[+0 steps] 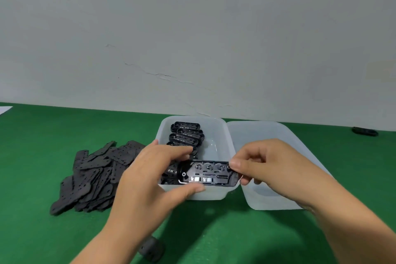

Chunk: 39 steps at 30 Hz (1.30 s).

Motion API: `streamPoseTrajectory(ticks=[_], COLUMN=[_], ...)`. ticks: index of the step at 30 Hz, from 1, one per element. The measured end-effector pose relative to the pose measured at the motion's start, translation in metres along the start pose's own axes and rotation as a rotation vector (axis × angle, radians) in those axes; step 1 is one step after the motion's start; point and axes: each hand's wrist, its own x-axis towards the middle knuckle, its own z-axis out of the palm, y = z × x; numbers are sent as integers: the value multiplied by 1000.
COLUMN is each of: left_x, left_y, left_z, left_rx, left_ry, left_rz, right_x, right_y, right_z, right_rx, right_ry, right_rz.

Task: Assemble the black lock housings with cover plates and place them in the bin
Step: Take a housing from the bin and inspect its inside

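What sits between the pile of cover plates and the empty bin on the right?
In the head view, the bin holding lock housings sits between the cover plates and the empty bin.

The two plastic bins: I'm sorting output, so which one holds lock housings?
The left bin, beside the cover plates, holds housings; the right bin shows none.

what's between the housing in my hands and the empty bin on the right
Nothing visible. Both hands, left and right, hold the lock housing over the left bin; the right bin sits directly beside it, open-topped.
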Motion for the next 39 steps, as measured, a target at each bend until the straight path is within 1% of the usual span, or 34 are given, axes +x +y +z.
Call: streamPoseTrajectory(ticks=[3,5,8,11,13,15,17,25,31,39], left_x=[0,0,0,1,2,2,1,0,-1,-1], left_y=[7,10,15,19,21,21,20,21,21,19], left_z=[-1,-2,-4,-6,-8,-9,-9,-6,-8,-9], left_rx=[-26,-28,-34,-53,-123,-263,-344,-467,-477,-450], left_ry=[54,73,105,124,130,119,92,52,31,-2], left_rz=[9,15,39,71,73,35,19,-38,-65,-47], right_x=[-12,-17,-22,-25,-28,-30,-32,-34,-35,-35], right_y=[2,6,7,5,2,0,-2,-6,-6,-6], right_z=[2,5,9,9,8,7,6,6,6,7], right_rx=[6,-84,-230,-220,-200,-202,-212,-220,-193,-224], right_ry=[17,35,156,249,271,292,304,277,245,224], right_rz=[-99,-156,-260,-345,-386,-413,-429,-430,-414,-419])
